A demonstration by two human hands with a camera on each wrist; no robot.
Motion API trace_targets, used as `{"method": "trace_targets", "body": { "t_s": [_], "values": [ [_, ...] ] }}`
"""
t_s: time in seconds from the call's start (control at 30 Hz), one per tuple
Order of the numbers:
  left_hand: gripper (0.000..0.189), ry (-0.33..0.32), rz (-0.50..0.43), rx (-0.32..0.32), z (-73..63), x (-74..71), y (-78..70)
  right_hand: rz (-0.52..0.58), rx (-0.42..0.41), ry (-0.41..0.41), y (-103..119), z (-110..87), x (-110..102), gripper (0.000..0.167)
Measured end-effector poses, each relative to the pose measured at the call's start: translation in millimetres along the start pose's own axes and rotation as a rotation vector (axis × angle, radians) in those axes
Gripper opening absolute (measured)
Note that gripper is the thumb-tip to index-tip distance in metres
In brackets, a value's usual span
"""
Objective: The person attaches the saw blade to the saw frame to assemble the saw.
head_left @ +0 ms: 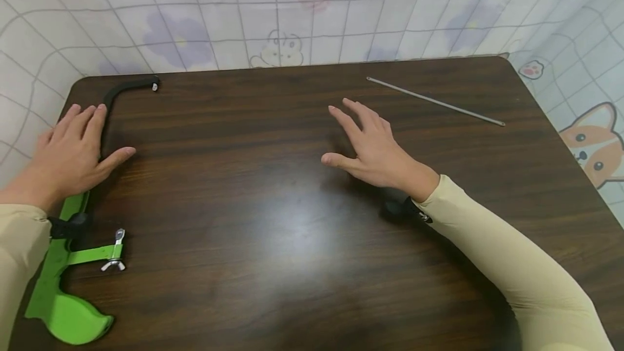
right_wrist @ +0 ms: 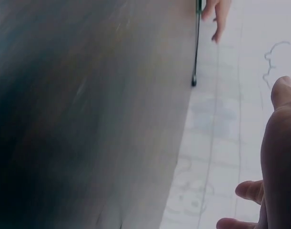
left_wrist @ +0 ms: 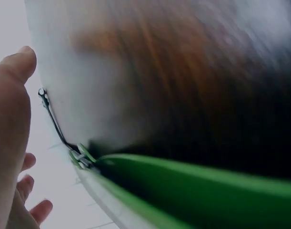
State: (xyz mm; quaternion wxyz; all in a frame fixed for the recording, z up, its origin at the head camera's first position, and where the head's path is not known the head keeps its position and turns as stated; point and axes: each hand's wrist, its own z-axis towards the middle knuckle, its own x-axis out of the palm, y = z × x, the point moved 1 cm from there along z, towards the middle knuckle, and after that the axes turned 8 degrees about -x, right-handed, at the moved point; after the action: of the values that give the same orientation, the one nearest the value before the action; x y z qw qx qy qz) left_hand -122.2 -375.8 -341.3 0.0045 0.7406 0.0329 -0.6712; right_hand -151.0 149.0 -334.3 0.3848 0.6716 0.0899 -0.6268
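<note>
A green hacksaw frame with a black bent front arm lies along the table's left side, its wing nut near the handle. Over the middle of this frame my left hand is spread, fingers straight and thumb out to the side, hiding part of it. In the left wrist view the green handle is large below, with the fingers apart from it. My right hand is held above the table right of centre, fingers extended, holding nothing. A thin grey hacksaw blade lies slantwise beyond the right hand.
The dark wood-grain table has rounded back corners. Directly behind it stands a wall with a white grid covering and cartoon prints. A dark strap shows at the right wrist, with a black device below it.
</note>
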Motion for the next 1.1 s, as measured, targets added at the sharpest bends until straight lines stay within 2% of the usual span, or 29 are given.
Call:
{"method": "trace_targets", "body": {
  "t_s": [0.23,0.47,0.77,0.9,1.1],
  "values": [
    [0.096,-0.032,-0.004,0.045,1.0,1.1,5.0,-0.021,-0.068,0.04,27,14.5,14,0.091],
    [0.095,-0.09,0.029,0.127,7.0,-7.1,10.8,-0.028,-0.131,0.097,56,29.1,29,0.09],
    [0.094,-0.018,0.084,0.101,5.6,-7.9,22.6,-0.037,-0.258,0.157,98,51.9,54,0.093],
    [0.093,0.008,0.091,0.099,6.7,-9.1,28.8,-0.046,-0.295,0.207,118,62.2,63,0.094],
    [0.089,0.04,0.052,0.114,8.5,-7.0,34.7,-0.053,-0.35,0.282,147,75.0,79,0.094]
  ]
}}
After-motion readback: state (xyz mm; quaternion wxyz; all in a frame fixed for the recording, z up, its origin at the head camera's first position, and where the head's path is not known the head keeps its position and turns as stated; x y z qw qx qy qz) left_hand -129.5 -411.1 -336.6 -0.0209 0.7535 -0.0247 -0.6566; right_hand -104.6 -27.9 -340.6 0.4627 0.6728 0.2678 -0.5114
